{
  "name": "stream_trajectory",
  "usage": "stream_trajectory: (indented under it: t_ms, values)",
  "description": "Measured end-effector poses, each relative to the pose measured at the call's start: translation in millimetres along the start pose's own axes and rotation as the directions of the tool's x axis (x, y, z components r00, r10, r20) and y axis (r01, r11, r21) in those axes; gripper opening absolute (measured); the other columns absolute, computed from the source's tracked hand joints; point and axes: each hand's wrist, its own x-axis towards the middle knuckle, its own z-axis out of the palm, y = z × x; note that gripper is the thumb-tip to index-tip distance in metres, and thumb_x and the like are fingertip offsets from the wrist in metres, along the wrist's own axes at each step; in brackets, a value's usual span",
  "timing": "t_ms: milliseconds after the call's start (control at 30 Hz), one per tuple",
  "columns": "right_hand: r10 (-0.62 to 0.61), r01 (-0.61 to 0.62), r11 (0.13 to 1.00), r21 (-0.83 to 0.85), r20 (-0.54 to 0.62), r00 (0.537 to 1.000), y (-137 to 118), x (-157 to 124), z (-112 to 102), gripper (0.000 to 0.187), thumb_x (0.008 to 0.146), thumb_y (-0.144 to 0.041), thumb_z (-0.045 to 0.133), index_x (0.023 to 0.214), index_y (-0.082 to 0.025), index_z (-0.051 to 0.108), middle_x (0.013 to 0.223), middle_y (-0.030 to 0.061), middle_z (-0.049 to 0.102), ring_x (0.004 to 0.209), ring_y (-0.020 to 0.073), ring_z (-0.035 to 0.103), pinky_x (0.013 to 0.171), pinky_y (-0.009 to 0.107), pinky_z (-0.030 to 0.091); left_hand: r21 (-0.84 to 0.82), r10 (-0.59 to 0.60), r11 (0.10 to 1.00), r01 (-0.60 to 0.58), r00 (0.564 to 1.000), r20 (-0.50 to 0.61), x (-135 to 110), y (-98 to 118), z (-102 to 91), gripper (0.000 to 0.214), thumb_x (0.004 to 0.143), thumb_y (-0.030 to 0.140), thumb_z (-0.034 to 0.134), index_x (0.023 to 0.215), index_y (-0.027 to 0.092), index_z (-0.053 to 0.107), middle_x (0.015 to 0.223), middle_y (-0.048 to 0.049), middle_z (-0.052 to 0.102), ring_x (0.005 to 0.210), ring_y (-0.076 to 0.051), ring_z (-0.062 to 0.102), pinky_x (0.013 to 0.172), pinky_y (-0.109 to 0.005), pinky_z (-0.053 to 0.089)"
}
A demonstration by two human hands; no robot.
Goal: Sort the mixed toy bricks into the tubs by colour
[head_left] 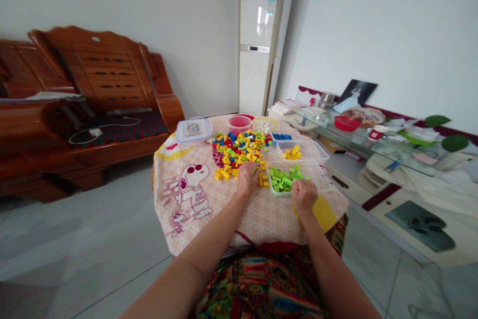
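A heap of small red, yellow, blue and green bricks (241,149) lies on a table under a cartoon-print cloth (194,194). My left hand (247,177) rests at the heap's near edge, fingers curled among the yellow bricks; what they pinch is too small to name. My right hand (304,194) sits at the near rim of a clear tray of green bricks (286,179), fingers bent down over it. Behind stand a tray with yellow bricks (296,152) and a tray with blue bricks (282,136).
A red bowl (239,122) and a lidded clear box (193,130) stand at the table's far side. A wooden sofa (89,105) is at the left. A glass shelf with clutter (358,130) runs along the right. A tall white air conditioner (257,35) stands behind.
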Motion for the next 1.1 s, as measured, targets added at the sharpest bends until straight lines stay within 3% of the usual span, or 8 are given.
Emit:
stream_trajectory:
  t_ms: [200, 500, 833, 1100]
  values:
    - [0.017, -0.017, 1.000, 0.018, 0.022, 1.000, -1, 1, -1, 0.040, 0.101, -0.025, 0.042, 0.064, -0.022, 0.055, 0.065, 0.0063, 0.061, 0.069, 0.0211, 0.050, 0.071, 0.034, 0.030, 0.166, -0.209, 0.967, 0.195, 0.975, 0.074, 1, -1, -12.2, 0.023, 0.093, 0.020, 0.058, 0.101, 0.023, 0.079, 0.104, -0.0078, 0.076, 0.103, -0.024, 0.065, 0.094, -0.037, 0.046]
    - [0.014, -0.014, 1.000, -0.003, 0.016, 1.000, -1, 1, -1, 0.041, 0.102, -0.026, 0.041, 0.064, -0.022, 0.055, 0.064, 0.0063, 0.060, 0.068, 0.0210, 0.050, 0.071, 0.034, 0.030, 0.344, -0.269, 0.917, 0.203, 0.950, 0.157, 3, 9, -13.7, 0.019, 0.090, 0.026, 0.065, 0.102, 0.025, 0.079, 0.106, -0.0094, 0.075, 0.109, -0.029, 0.063, 0.094, -0.041, 0.044]
    - [0.022, -0.023, 1.000, 0.013, 0.021, 1.000, 0, -1, -1, 0.040, 0.102, -0.025, 0.042, 0.064, -0.022, 0.055, 0.065, 0.0065, 0.062, 0.069, 0.0213, 0.050, 0.072, 0.034, 0.030, 0.248, -0.296, 0.933, 0.259, 0.948, 0.122, 2, 12, -15.9, 0.011, 0.088, 0.021, 0.066, 0.094, 0.022, 0.075, 0.100, -0.0068, 0.078, 0.104, -0.026, 0.065, 0.094, -0.040, 0.043]
    - [0.019, -0.020, 0.999, 0.033, 0.023, 1.000, -1, 1, -2, 0.039, 0.101, -0.025, 0.042, 0.065, -0.023, 0.056, 0.065, 0.0065, 0.062, 0.069, 0.0215, 0.051, 0.071, 0.034, 0.030, 0.039, -0.121, 0.992, 0.120, 0.992, 0.017, -3, 12, -10.7, 0.016, 0.093, 0.023, 0.063, 0.105, 0.023, 0.074, 0.108, -0.0062, 0.077, 0.108, -0.024, 0.066, 0.101, -0.039, 0.045]
